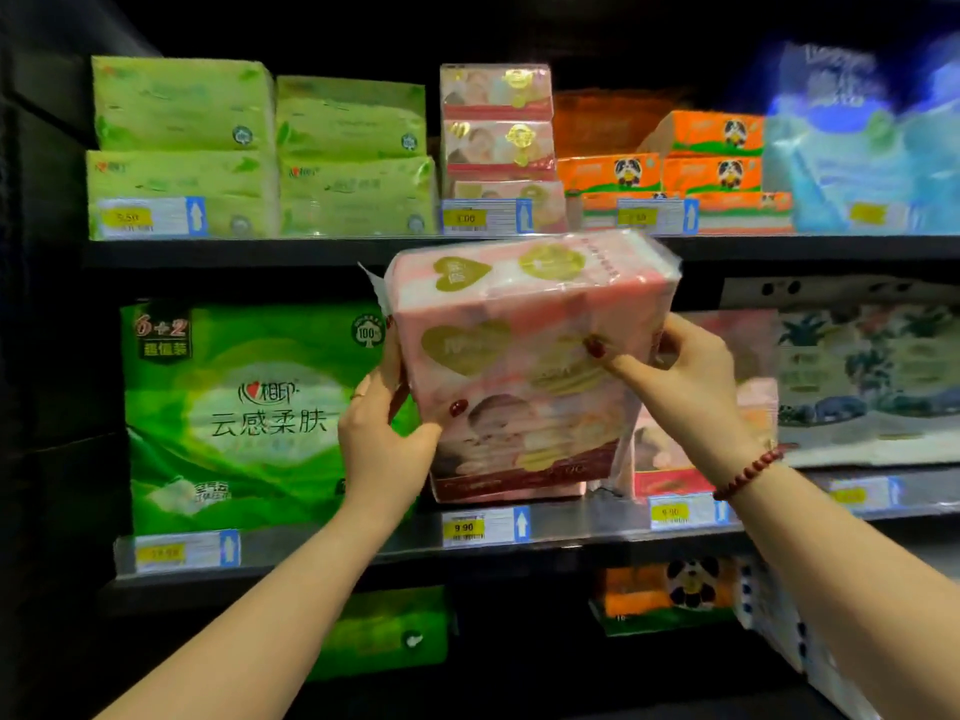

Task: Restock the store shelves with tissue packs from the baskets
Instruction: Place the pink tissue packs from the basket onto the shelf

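One pink tissue pack (pixel 524 366) is held in the air in front of the middle shelf (pixel 571 530). Its lower edge is just above the shelf's front edge; I cannot tell if it touches the shelf. It is a block-shaped bundle wrapped in shiny clear film that wrinkles at the corners. The front is pink and white with gold heart shapes, a blurred picture and a dark red band at the bottom.

Two hands hold it. The left hand (pixel 384 433) grips the left side, with the thumb across the front and the fingers behind. The right hand (pixel 691 376) grips the right side, with the thumb pressed on the front and the fingers curled round the edge. One bracelet (pixel 748 472) of round red-brown beads sits on the right wrist.

Just left of the held pack stands one large green pack (pixel 244 407) in glossy film. Behind the right hand is another pink pack (pixel 727 356), and beside it a pale floral pack (pixel 872 366). Four price tags (pixel 485 527) with yellow labels are on this shelf's edge.

On the upper shelf there are four light green packs (pixel 260 148), two on two, then a stack of three pink packs (pixel 496 132), several orange panda packs (pixel 711 153) and blurred blue packs (pixel 857 163).
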{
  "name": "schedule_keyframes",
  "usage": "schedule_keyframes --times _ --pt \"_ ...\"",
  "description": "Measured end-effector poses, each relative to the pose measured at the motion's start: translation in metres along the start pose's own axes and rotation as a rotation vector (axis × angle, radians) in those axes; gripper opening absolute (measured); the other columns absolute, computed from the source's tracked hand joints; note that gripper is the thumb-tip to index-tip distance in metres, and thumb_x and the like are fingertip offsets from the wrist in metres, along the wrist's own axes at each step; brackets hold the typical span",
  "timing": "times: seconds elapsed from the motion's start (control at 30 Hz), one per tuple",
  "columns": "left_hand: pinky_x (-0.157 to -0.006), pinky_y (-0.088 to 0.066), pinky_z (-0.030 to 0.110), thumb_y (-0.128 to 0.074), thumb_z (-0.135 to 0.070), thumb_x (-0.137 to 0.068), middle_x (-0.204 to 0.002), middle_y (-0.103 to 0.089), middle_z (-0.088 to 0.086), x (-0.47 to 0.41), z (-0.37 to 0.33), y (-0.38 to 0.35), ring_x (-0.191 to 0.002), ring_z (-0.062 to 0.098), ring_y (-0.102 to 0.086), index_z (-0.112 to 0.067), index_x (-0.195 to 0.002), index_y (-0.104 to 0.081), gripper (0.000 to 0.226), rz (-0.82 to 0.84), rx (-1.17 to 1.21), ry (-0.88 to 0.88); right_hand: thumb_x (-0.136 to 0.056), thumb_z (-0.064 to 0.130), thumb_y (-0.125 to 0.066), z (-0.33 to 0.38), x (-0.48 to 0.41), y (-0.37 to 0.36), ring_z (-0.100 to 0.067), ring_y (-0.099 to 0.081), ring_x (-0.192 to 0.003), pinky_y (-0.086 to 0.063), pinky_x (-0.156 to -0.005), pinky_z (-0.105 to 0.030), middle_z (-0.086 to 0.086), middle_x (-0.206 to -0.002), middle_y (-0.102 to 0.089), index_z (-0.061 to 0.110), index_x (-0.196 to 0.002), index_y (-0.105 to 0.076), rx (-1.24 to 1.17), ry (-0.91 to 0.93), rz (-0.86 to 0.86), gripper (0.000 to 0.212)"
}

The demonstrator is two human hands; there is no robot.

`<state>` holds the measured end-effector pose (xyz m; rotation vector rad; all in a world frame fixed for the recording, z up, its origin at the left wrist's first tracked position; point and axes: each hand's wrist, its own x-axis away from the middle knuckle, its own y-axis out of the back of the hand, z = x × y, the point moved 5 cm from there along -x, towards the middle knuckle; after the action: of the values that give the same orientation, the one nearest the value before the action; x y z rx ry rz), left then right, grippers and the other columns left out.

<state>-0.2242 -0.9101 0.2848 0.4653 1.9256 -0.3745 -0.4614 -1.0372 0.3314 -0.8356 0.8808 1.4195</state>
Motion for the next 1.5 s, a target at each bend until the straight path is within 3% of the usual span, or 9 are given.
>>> schedule_keyframes --times 0.23,0.47,0.63,0.77,0.87,0.97,1.13,1.33,1.5 --pt "-0.095 -0.037 0.023 -0.082 -0.01 -0.072 -0.122 -0.05 -0.015 0.004 0.031 -0.038 -0.115 0.008 -0.048 -0.014 -0.139 -0.048 0.075 0.076 -0.12 0.055 -0.076 0.04 -0.076 -0.062 0.0 -0.011 -0.009 -0.066 -0.082 -0.057 -0.077 -0.043 0.008 -0.085 -0.072 0.024 -0.09 -0.069 0.014 -0.136 0.082 0.023" --pt "-0.095 -0.037 0.027 -0.076 -0.021 -0.08 -0.135 -0.056 0.003 -0.004 0.058 -0.06 -0.121 0.016 -0.05 -0.023 -0.15 -0.027 0.085 0.174 -0.164 0.124 -0.077 0.041 -0.074 -0.092 -0.012 -0.03 -0.015 -0.065 -0.091 -0.055 -0.078 -0.046 0.006 -0.098 -0.07 0.023 -0.105 -0.06 0.135 -0.121 0.14 0.036" --pt "-0.095 -0.043 0.027 -0.084 -0.023 -0.071 -0.14 -0.053 0.001 -0.003 0.072 -0.064 -0.123 0.021 -0.054 -0.03 -0.153 -0.013 0.108 0.299 -0.266 0.103 -0.056 0.042 -0.088 -0.11 -0.002 -0.044 -0.026 -0.048 -0.117 -0.048 -0.091 -0.041 -0.003 -0.13 -0.053 0.021 -0.142 -0.029 0.308 -0.011 0.339 0.107" --pt "-0.106 -0.04 0.036 -0.086 -0.033 -0.066 -0.152 -0.038 -0.003 0.001 0.076 -0.062 -0.136 0.015 -0.039 -0.047 -0.146 0.007 0.124 0.411 -0.311 0.08 -0.052 0.049 -0.089 -0.127 0.008 -0.052 -0.023 -0.017 -0.143 -0.027 -0.115 -0.042 -0.005 -0.158 -0.012 0.016 -0.151 0.012 0.345 0.009 0.461 0.146" --pt "-0.111 -0.03 0.032 -0.086 -0.039 -0.063 -0.161 0.007 -0.014 0.008 0.078 -0.061 -0.144 0.004 -0.007 -0.054 -0.142 0.017 0.131 0.556 -0.412 -0.011 -0.054 0.054 -0.085 -0.137 0.014 -0.051 -0.014 0.008 -0.147 -0.014 -0.12 -0.039 0.003 -0.159 0.019 0.023 -0.146 0.025 0.408 0.086 0.51 0.147" --pt "-0.095 -0.049 0.033 -0.085 -0.045 -0.063 -0.153 0.03 -0.024 0.01 0.075 -0.059 -0.137 0.002 -0.011 -0.053 -0.143 0.014 0.128 0.605 -0.553 -0.126 -0.056 0.058 -0.082 -0.133 0.018 -0.048 -0.009 0.017 -0.145 -0.022 -0.11 -0.031 0.009 -0.155 0.03 0.027 -0.147 0.02 0.52 0.271 0.43 0.14" --pt "-0.108 -0.029 0.034 -0.086 -0.046 -0.06 -0.158 0.015 -0.012 0.003 0.07 -0.059 -0.145 0.003 0.017 -0.025 -0.151 -0.004 0.124 0.566 -0.644 -0.296 -0.062 0.054 -0.08 -0.129 0.017 -0.051 -0.003 0.021 -0.143 -0.021 -0.108 -0.03 0.011 -0.157 0.019 0.028 -0.15 0.004 0.534 0.342 0.429 0.125" --pt "-0.11 -0.024 0.03 -0.083 -0.043 -0.065 -0.158 0.014 -0.018 -0.003 0.08 -0.065 -0.144 -0.001 0.015 -0.028 -0.15 0.002 0.122 0.603 -0.655 -0.293 -0.065 0.046 -0.082 -0.129 0.014 -0.06 -0.003 0.025 -0.142 -0.025 -0.111 -0.031 0.011 -0.154 0.025 0.027 -0.149 0.007 0.547 0.303 0.45 0.123" --pt "-0.114 -0.019 0.028 -0.082 -0.039 -0.069 -0.156 0.022 -0.014 -0.007 0.094 -0.068 -0.145 0.005 0.016 -0.025 -0.15 0.009 0.123 0.616 -0.696 -0.258 -0.069 0.043 -0.08 -0.129 0.014 -0.075 -0.009 0.024 -0.143 -0.013 -0.112 -0.027 0.011 -0.152 0.03 0.027 -0.148 0.011 0.555 0.304 0.451 0.122"
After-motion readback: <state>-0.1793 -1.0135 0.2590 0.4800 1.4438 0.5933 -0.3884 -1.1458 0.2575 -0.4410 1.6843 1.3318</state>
